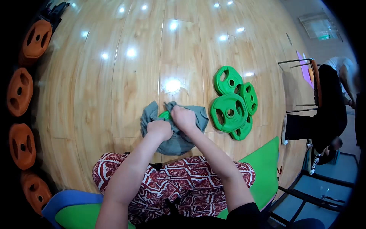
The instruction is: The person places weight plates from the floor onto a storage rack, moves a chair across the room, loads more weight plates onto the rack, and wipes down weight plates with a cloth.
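A grey cloth (176, 144) lies bunched on the floor in front of my crossed legs. My left hand (160, 129) is closed on its near left part, fingers curled down into the folds. Higher and to the right, my right hand (183, 118) grips the cloth in a fist near its far edge. Between the two hands a bit of a green weight plate (164, 115) shows through the folds; the cloth hides most of it. Several green weight plates (228, 112) lie in an overlapping pile to the right of the cloth.
Orange weight plates (23, 147) stand in a row along the left. Under and beside me are a green mat (263, 168) and a blue mat (72, 198). At the right a person (329, 103) in black trousers sits on a chair (315, 82). Wooden floor (141, 80) stretches ahead.
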A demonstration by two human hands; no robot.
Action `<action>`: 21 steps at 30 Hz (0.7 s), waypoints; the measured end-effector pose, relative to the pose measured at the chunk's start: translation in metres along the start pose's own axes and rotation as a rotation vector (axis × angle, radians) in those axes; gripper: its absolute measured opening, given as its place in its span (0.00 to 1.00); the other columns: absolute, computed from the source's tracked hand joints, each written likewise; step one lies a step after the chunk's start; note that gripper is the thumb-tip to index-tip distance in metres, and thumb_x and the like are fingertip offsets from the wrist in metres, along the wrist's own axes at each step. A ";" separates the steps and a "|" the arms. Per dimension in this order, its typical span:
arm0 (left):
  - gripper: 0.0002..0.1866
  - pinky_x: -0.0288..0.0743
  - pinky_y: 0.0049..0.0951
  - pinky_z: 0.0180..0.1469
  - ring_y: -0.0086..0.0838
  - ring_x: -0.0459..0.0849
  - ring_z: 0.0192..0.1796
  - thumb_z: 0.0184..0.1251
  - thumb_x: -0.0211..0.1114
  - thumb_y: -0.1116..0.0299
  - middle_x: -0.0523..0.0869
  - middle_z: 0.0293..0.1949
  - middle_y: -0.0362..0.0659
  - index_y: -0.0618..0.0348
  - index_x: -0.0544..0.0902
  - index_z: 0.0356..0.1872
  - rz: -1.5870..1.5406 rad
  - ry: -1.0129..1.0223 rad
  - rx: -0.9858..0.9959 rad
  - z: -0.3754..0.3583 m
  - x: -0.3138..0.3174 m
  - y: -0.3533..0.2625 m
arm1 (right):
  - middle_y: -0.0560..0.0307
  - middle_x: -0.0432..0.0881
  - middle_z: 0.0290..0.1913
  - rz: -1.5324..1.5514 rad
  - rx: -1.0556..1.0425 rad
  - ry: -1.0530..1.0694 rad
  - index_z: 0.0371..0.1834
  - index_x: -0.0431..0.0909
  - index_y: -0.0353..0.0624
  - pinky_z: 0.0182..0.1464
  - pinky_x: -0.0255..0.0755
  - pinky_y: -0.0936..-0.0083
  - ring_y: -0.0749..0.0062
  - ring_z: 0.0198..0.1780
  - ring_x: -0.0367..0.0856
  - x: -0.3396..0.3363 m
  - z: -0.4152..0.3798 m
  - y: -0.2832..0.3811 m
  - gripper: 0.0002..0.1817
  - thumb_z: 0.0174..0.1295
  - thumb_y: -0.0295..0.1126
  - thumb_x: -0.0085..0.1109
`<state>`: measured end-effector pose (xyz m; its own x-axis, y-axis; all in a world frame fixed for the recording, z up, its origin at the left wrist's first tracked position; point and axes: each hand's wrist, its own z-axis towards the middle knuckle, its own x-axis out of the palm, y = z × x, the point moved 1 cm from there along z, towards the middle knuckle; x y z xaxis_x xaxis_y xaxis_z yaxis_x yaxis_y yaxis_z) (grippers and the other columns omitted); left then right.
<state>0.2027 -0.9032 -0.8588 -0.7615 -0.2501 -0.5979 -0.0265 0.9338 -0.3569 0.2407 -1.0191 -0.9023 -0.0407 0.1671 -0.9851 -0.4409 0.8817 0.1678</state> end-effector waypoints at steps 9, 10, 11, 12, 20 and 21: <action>0.17 0.72 0.37 0.43 0.39 0.78 0.42 0.54 0.52 0.58 0.80 0.37 0.49 0.59 0.78 0.36 0.012 -0.001 0.021 0.003 0.006 0.003 | 0.52 0.77 0.16 -0.151 0.124 0.131 0.17 0.70 0.43 0.20 0.72 0.67 0.62 0.18 0.78 -0.012 -0.023 -0.043 0.10 0.52 0.33 0.43; 0.16 0.72 0.38 0.43 0.40 0.78 0.42 0.53 0.52 0.58 0.80 0.37 0.49 0.59 0.78 0.35 0.018 0.006 0.025 0.002 0.006 0.003 | 0.53 0.77 0.17 -0.163 0.171 0.157 0.19 0.71 0.43 0.20 0.72 0.67 0.62 0.19 0.78 -0.012 -0.030 -0.053 0.10 0.52 0.32 0.42; 0.16 0.72 0.38 0.42 0.40 0.78 0.42 0.53 0.52 0.59 0.80 0.37 0.49 0.59 0.79 0.35 0.024 0.012 0.029 0.001 0.005 0.003 | 0.53 0.77 0.17 -0.175 0.217 0.182 0.20 0.71 0.42 0.21 0.72 0.67 0.62 0.20 0.78 -0.014 -0.032 -0.057 0.10 0.53 0.32 0.41; 0.16 0.72 0.38 0.42 0.40 0.78 0.42 0.53 0.52 0.59 0.80 0.37 0.49 0.59 0.79 0.35 0.027 0.008 0.031 0.001 0.004 0.003 | 0.53 0.77 0.17 -0.175 0.219 0.177 0.20 0.71 0.42 0.21 0.72 0.67 0.62 0.20 0.78 -0.013 -0.032 -0.055 0.10 0.53 0.32 0.41; 0.16 0.74 0.34 0.38 0.36 0.80 0.40 0.55 0.52 0.56 0.81 0.36 0.47 0.56 0.80 0.34 -0.044 -0.147 -0.164 -0.001 -0.006 0.004 | 0.52 0.78 0.20 -0.010 0.077 0.034 0.20 0.70 0.43 0.17 0.71 0.70 0.62 0.18 0.78 -0.001 0.004 -0.004 0.07 0.51 0.31 0.44; 0.16 0.74 0.34 0.38 0.36 0.80 0.40 0.55 0.52 0.56 0.81 0.36 0.47 0.56 0.80 0.34 -0.033 -0.138 -0.171 0.000 -0.005 0.008 | 0.52 0.78 0.21 -0.013 0.082 0.066 0.20 0.69 0.43 0.17 0.70 0.70 0.62 0.18 0.78 -0.002 0.004 -0.001 0.07 0.51 0.32 0.44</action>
<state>0.2064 -0.8946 -0.8581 -0.6626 -0.3032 -0.6848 -0.1685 0.9513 -0.2581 0.2450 -1.0179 -0.9006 -0.0957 0.1282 -0.9871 -0.3669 0.9173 0.1547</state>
